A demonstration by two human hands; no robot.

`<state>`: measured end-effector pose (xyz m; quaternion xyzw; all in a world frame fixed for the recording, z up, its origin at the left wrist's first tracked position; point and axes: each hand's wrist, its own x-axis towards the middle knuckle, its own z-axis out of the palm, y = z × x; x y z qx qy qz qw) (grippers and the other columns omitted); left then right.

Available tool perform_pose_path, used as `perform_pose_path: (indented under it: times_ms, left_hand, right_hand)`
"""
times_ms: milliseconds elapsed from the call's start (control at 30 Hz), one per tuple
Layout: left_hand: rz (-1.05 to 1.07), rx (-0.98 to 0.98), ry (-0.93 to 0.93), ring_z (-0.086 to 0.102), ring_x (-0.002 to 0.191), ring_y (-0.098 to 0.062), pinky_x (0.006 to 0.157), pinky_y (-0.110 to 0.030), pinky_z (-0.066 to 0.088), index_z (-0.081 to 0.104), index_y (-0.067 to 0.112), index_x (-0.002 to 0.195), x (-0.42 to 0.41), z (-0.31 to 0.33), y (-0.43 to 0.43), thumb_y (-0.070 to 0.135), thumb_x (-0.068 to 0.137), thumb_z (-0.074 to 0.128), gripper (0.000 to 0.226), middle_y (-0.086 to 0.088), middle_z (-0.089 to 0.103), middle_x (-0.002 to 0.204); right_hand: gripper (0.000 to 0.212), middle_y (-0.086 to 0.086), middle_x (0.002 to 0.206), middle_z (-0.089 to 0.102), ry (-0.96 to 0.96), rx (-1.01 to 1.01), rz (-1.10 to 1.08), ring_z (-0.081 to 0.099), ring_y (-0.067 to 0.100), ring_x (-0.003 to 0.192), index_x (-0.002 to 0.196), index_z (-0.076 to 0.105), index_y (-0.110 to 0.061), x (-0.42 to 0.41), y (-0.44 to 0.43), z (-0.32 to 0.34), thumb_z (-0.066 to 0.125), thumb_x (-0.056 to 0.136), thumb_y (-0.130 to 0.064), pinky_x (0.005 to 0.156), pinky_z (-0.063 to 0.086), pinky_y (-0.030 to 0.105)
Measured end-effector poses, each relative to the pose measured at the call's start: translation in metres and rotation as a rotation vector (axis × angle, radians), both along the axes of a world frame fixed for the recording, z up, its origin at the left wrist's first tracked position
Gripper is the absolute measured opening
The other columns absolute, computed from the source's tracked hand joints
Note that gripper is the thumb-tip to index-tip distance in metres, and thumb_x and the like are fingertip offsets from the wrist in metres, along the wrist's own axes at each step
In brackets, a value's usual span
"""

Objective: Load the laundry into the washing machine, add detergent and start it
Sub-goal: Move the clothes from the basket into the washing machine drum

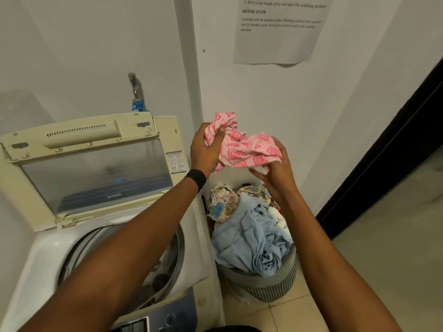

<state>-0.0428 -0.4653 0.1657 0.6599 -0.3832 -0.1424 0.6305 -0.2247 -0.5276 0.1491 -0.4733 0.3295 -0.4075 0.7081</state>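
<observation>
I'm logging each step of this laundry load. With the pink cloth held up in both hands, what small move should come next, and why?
Probably swing the pink cloth left and drop it into the drum. The left hand and right hand hold it above the basket. The lid stands open, and the drum lies just to the left.

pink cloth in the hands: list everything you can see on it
The pink cloth is light pink, soft-looking fabric printed with darker pink geometric motifs. It is crumpled into a bunch and held in the air before the white wall, above the laundry basket and to the right of the open washing machine. The left hand grips its upper left end. The right hand touches its lower right end from beneath; whether it grips is unclear.
</observation>
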Motion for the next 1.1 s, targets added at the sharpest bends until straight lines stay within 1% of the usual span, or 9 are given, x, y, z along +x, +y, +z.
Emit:
perform_pose_path:
  times_ms: [67, 200, 400, 500, 600, 700, 867, 1000, 1100]
  left_hand:
    - [0.006, 0.022, -0.006, 0.068, 0.096, -0.015, 0.087, -0.041, 0.057, 0.063, 0.021, 0.100, 0.003, -0.005, 0.008, 0.042, 0.094, 0.062, 0.023, -0.002, 0.070, 0.104]
    - [0.065, 0.059, 0.031, 0.057, 0.093, -0.005, 0.090, -0.025, 0.043, 0.061, 0.017, 0.098, 0.013, -0.010, 0.037, 0.027, 0.094, 0.065, 0.011, -0.008, 0.056, 0.112]
    - [0.193, 0.151, 0.021, 0.057, 0.100, -0.017, 0.090, -0.028, 0.046, 0.058, 0.024, 0.095, 0.059, -0.027, 0.128, 0.050, 0.081, 0.052, 0.030, -0.006, 0.055, 0.107]
    - [0.254, 0.172, 0.038, 0.059, 0.106, -0.025, 0.091, -0.040, 0.050, 0.055, 0.025, 0.106, 0.084, -0.044, 0.177, 0.045, 0.088, 0.052, 0.027, -0.009, 0.058, 0.113]
    - [0.339, 0.203, 0.108, 0.063, 0.098, -0.026, 0.085, -0.047, 0.053, 0.052, 0.028, 0.100, 0.111, -0.063, 0.224, 0.038, 0.092, 0.053, 0.012, -0.011, 0.064, 0.107]
    - [0.397, 0.273, 0.113, 0.061, 0.096, -0.031, 0.086, -0.055, 0.054, 0.050, 0.028, 0.099, 0.136, -0.087, 0.267, 0.044, 0.092, 0.052, 0.018, -0.012, 0.062, 0.104]
    - [0.343, 0.380, 0.203, 0.063, 0.109, -0.021, 0.100, -0.047, 0.053, 0.051, 0.019, 0.123, 0.165, -0.117, 0.316, 0.035, 0.102, 0.053, 0.026, -0.006, 0.064, 0.123]
    - [0.268, 0.438, 0.250, 0.055, 0.109, 0.001, 0.097, -0.015, 0.044, 0.041, 0.017, 0.144, 0.180, -0.132, 0.340, 0.035, 0.107, 0.051, 0.043, 0.006, 0.055, 0.132]
    - [0.244, 0.582, 0.208, 0.045, 0.138, -0.017, 0.114, -0.027, 0.032, 0.028, 0.022, 0.159, 0.198, -0.151, 0.354, 0.033, 0.110, 0.041, 0.052, 0.000, 0.044, 0.155]
  right_hand:
    - [0.053, 0.006, 0.127, 0.068, -0.025, -0.064, 0.078, 0.072, 0.024, 0.106, 0.143, 0.043, -0.039, 0.012, 0.002, 0.016, 0.048, 0.103, -0.005, 0.075, 0.062, 0.037]
    - [0.058, 0.005, 0.131, 0.062, 0.099, -0.304, 0.218, 0.068, 0.023, 0.114, 0.147, 0.035, -0.032, 0.055, 0.024, 0.014, 0.054, 0.101, -0.002, 0.083, 0.062, 0.043]
    - [0.040, 0.010, 0.113, 0.052, 0.175, -0.475, 0.210, 0.057, 0.001, 0.093, 0.114, 0.040, -0.016, 0.132, 0.094, -0.013, 0.067, 0.084, -0.018, 0.089, 0.052, 0.027]
    - [0.035, -0.008, 0.096, 0.055, 0.208, -0.489, 0.324, 0.056, -0.009, 0.081, 0.107, 0.043, -0.010, 0.168, 0.128, -0.031, 0.070, 0.087, -0.016, 0.074, 0.048, 0.016]
    - [0.029, -0.006, 0.090, 0.058, 0.248, -0.511, 0.399, 0.056, -0.008, 0.074, 0.103, 0.044, -0.011, 0.201, 0.166, -0.047, 0.070, 0.090, -0.012, 0.065, 0.044, 0.010]
    - [0.026, 0.000, 0.098, 0.064, 0.330, -0.551, 0.454, 0.060, 0.002, 0.084, 0.107, 0.049, -0.016, 0.230, 0.203, -0.063, 0.070, 0.092, -0.011, 0.067, 0.043, 0.004]
    - [0.031, 0.005, 0.122, 0.062, 0.448, -0.701, 0.465, 0.059, 0.015, 0.108, 0.122, 0.062, -0.013, 0.264, 0.240, -0.094, 0.070, 0.092, -0.019, 0.091, 0.044, 0.015]
    - [0.038, 0.005, 0.132, 0.054, 0.548, -0.759, 0.488, 0.052, 0.013, 0.116, 0.132, 0.062, -0.013, 0.277, 0.258, -0.114, 0.070, 0.095, -0.017, 0.093, 0.035, 0.006]
    - [0.053, 0.009, 0.150, 0.047, 0.758, -0.769, 0.842, 0.048, 0.021, 0.134, 0.149, 0.048, -0.017, 0.294, 0.261, -0.132, 0.063, 0.098, -0.012, 0.107, 0.038, 0.019]
